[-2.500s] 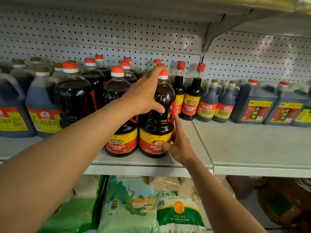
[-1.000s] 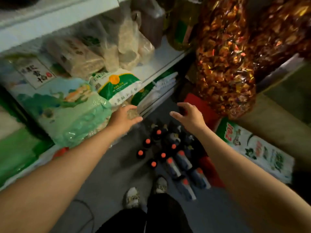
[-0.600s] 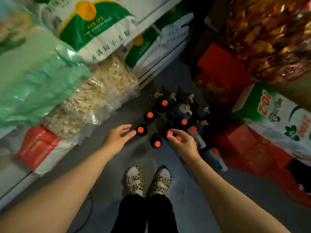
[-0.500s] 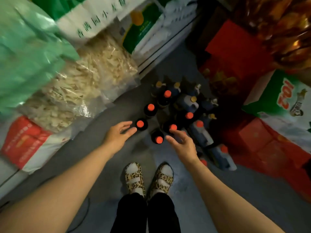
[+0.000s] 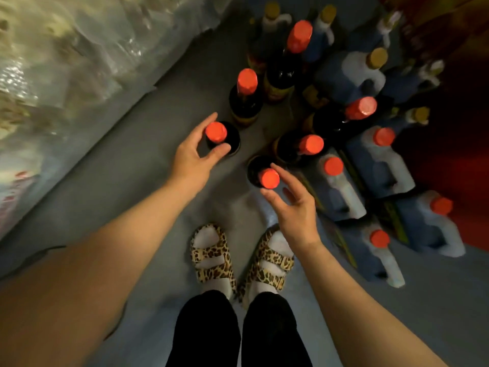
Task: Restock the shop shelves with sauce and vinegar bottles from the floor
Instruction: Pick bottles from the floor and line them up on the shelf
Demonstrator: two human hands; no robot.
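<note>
Several dark sauce bottles with orange-red caps stand on the grey floor, seen from above. My left hand (image 5: 194,152) is spread around the cap of the nearest left bottle (image 5: 216,132), fingers and thumb on either side, not closed on it. My right hand (image 5: 293,205) hovers with relaxed fingers just beside the cap of another dark bottle (image 5: 268,178). More dark bottles (image 5: 247,82) stand behind. Blue jugs with handles (image 5: 381,161) sit to the right.
Clear bags of dried goods (image 5: 66,62) bulge from the low shelf on the left. My feet in leopard-print sandals (image 5: 214,256) stand just below the bottles. A red box (image 5: 460,133) borders the jugs on the right.
I have turned from the shelf down to the floor. Both hands have dropped to the bottle caps, the left now cupping one cap, the right reaching another.
</note>
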